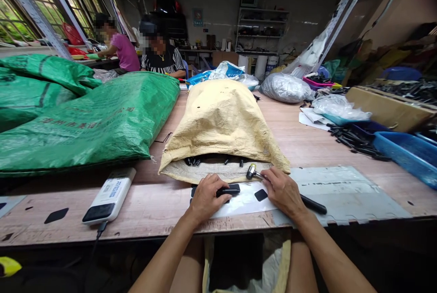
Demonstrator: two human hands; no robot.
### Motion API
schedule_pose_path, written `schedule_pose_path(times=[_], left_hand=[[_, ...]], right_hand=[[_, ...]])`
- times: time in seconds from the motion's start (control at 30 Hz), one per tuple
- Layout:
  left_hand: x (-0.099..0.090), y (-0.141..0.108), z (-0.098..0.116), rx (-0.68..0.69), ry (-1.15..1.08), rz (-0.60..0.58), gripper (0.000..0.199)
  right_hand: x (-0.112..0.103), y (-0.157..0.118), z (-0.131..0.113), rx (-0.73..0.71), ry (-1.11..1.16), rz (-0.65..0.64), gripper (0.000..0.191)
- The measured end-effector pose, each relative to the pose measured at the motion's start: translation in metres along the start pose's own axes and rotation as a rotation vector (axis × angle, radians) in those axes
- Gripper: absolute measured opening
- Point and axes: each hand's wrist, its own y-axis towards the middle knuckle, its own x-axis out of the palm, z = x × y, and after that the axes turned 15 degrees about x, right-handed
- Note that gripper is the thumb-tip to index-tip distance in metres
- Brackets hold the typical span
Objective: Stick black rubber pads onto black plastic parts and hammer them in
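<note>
My left hand [208,195] is closed around a small black block [232,189] over a white sheet [247,208] at the table's front. To its right, my right hand [282,190] grips a small hammer [251,171]; the head points left and the black handle sticks out behind the hand. Just beyond both hands lies a tan woven sack [223,124], its mouth open toward me, with small black parts [193,161] inside. A flat black piece [261,195] rests on the sheet between my hands.
Green sacks [102,120] fill the left side. A white power bank [111,195] with a cable lies front left. Blue trays [406,151], black strips [357,140] and a cardboard box [389,106] are at right. Another open sack [286,261] is below the table edge. Two people sit behind.
</note>
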Motion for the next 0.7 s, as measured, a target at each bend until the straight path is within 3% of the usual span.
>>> schedule_pose_path(times=[0.13, 0.27, 0.5, 0.7], left_hand=[[0.001, 0.001, -0.001, -0.015, -0.024, 0.009, 0.017], [0.001, 0.0, -0.001, -0.029, -0.026, 0.028, 0.018], [0.002, 0.002, 0.0, -0.065, -0.025, 0.035, 0.017], [0.005, 0.002, -0.002, -0.082, -0.041, 0.049, 0.019]], right_hand=[[-0.015, -0.012, -0.017, 0.037, 0.205, 0.075, 0.028], [-0.028, -0.027, -0.045, 0.053, 0.442, -0.021, 0.028], [-0.025, -0.042, -0.072, 0.062, 0.511, -0.048, 0.032], [-0.019, -0.045, -0.081, 0.081, 0.41, -0.097, 0.03]])
